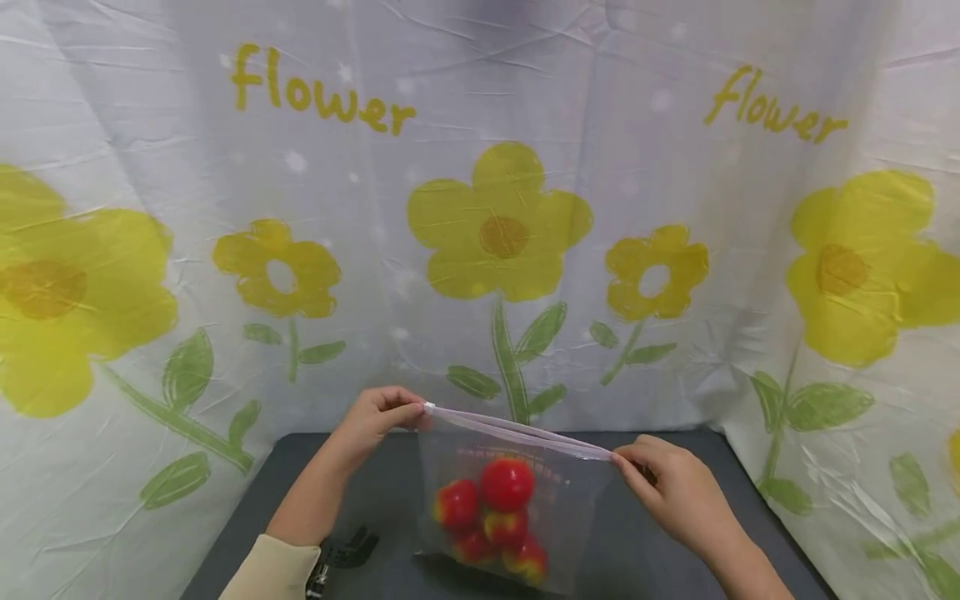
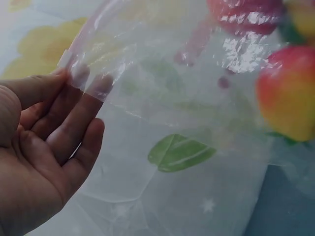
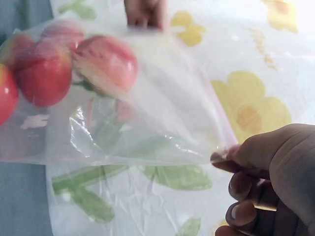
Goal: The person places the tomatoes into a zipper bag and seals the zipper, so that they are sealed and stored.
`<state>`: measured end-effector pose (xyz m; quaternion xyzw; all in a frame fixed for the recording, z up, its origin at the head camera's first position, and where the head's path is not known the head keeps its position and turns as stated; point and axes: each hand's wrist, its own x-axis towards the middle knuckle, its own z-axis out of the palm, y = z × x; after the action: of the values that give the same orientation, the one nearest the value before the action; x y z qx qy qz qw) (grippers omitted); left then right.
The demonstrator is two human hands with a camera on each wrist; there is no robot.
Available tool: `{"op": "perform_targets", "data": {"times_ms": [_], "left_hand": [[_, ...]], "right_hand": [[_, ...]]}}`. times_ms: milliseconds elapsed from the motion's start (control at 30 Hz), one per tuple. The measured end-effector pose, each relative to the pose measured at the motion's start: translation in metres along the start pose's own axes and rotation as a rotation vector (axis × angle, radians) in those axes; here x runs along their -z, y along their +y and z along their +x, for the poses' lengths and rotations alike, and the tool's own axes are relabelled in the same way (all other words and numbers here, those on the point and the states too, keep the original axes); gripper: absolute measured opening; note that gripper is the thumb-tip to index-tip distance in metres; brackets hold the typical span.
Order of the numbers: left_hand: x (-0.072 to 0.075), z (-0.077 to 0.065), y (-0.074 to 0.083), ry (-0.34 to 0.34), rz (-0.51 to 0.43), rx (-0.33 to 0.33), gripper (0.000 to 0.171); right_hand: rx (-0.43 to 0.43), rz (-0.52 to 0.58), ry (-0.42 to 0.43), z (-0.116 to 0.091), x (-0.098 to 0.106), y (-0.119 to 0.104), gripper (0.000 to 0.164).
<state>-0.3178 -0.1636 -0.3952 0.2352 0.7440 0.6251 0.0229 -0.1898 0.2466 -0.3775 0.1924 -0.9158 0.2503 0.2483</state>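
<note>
A clear zipper bag [image 1: 577, 500] hangs between my two hands, its pinkish zip edge [image 1: 525, 431] stretched slanting down to the right. Several red and yellow toy-like fruits [image 1: 507, 485] lie together in its lower part. My left hand [image 1: 382, 414] pinches the top left corner, beside a small white slider [image 1: 429, 407]. In the left wrist view, thumb and fingers show on either side of the film. The opposite corner is pinched by my right hand [image 1: 667, 479], between thumb and forefinger. The right wrist view shows the fruits [image 3: 45, 73] through the film.
Below the bag is a dark grey table [image 1: 637, 550]. A black object [image 1: 352, 550] shows near my left forearm. Behind and on both sides hangs a white curtain [image 1: 375, 250] printed with yellow flowers.
</note>
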Motion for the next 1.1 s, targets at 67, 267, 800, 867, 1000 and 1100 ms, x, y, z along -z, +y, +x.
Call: {"op": "perform_targets", "data": {"times_ms": [67, 267, 800, 867, 1000, 1100], "left_hand": [[-0.005, -0.015, -0.001, 0.061, -0.003, -0.003, 0.019], [-0.031, -0.05, -0.001, 0.265, -0.03, 0.018, 0.017], [-0.049, -0.073, -0.003, 0.461, -0.081, -0.095, 0.014], [-0.05, -0.073, -0.004, 0.47, -0.086, -0.096, 0.014], [-0.051, -0.075, -0.003, 0.472, -0.084, -0.092, 0.013], [-0.052, -0.077, -0.002, 0.466, -0.07, -0.096, 0.014]], "right_hand": [[-0.007, -0.015, -0.022, 0.006, 0.001, 0.004, 0.01], [-0.062, -0.052, -0.113, 0.015, -0.002, 0.012, 0.009], [0.413, -0.153, -0.15, 0.1, -0.051, -0.115, 0.013], [0.467, -0.193, -0.188, 0.108, -0.065, -0.133, 0.012], [0.487, -0.304, -0.249, 0.119, -0.089, -0.158, 0.01], [0.471, -0.325, -0.274, 0.123, -0.101, -0.166, 0.008]]}}
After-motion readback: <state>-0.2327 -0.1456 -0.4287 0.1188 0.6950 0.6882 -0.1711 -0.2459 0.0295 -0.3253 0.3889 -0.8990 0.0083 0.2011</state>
